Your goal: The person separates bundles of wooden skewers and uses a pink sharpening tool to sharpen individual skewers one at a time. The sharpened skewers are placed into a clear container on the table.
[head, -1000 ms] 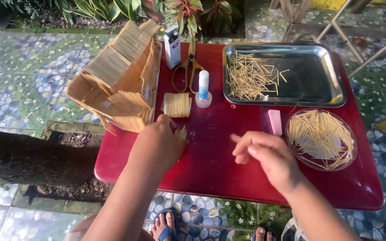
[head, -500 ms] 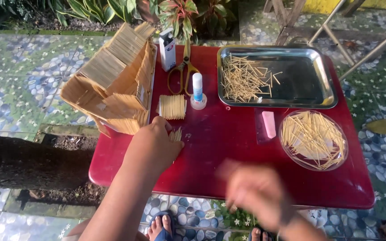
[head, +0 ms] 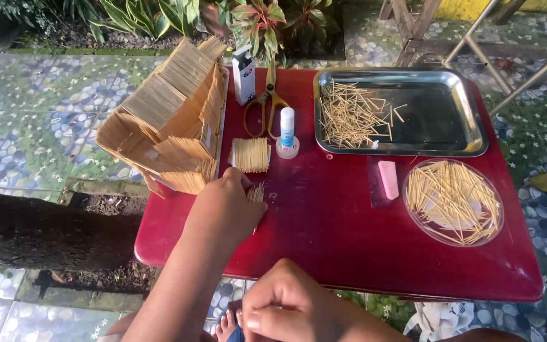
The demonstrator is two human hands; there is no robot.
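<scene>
Standing over patterned floor tiles, one red table (head: 349, 240), with everything else laid out on its top

Leaning at the left edge, one house built of toothpicks (head: 169, 120), roof panels tilted, partly overhanging the table

Sitting at the back right, one steel tray (head: 470, 120) with a loose scatter of toothpicks, too many to count

Resting near the right front, one clear round dish (head: 454, 201) heaped with more toothpicks, likewise uncountable

Pressing down on the table just in front of the house, left hand (head: 223, 212), fingers curled together over one small bundle of toothpicks (head: 257, 192), tips fanning out past the knuckles

Hanging low at the front edge, off the table, right hand (head: 286, 310), fingers curled into a loose fist; whether anything is pinched inside, cannot tell

Lying behind the left hand, one flat toothpick panel (head: 251, 154)

Ranged along the back: one pair of yellow-handled scissors (head: 266, 104), one small white box (head: 244, 76), one glue bottle (head: 287, 132) upright

Lying between tray and dish, one pink eraser (head: 388, 179)
</scene>
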